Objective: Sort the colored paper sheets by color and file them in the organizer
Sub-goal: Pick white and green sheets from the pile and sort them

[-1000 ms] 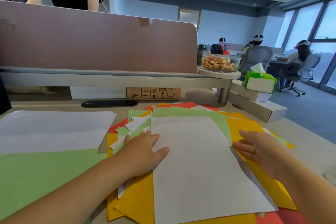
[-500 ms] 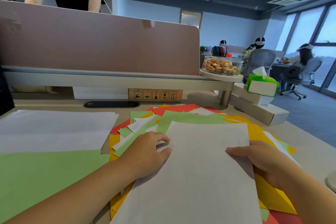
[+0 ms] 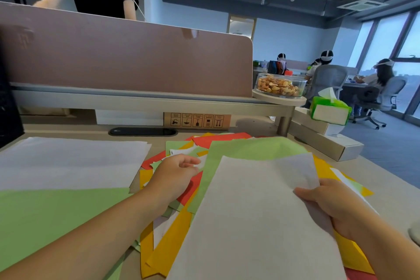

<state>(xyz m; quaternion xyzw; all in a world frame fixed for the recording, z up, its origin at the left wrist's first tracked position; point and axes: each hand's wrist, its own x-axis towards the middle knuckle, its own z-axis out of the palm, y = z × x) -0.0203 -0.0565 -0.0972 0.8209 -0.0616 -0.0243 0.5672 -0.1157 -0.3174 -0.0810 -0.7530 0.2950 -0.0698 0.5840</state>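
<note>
A large white sheet [image 3: 254, 216] is lifted off a mixed pile of green, orange, red and white paper [image 3: 172, 241] in the middle of the desk. My right hand [image 3: 329, 207] pinches the white sheet at its right edge, thumb on top. Under it lies a green sheet [image 3: 252, 150]. My left hand [image 3: 175, 175] hovers over the pile's left part with loosely curled fingers and holds nothing. On the left lie a sorted white stack [image 3: 70, 161] and a sorted green stack [image 3: 54, 218]. No organizer is in view.
A pink desk divider [image 3: 127, 61] stands behind the desk, with a person in black beyond it. A bowl of nuts [image 3: 280, 85] sits on a small round shelf. A green tissue pack [image 3: 329, 111] rests on white boxes [image 3: 325, 141] at the right. Other people sit far right.
My right hand has taken hold of the white sheet's right edge and raised it toward me. My left hand has come off the sheet and shifted left over the pile.
</note>
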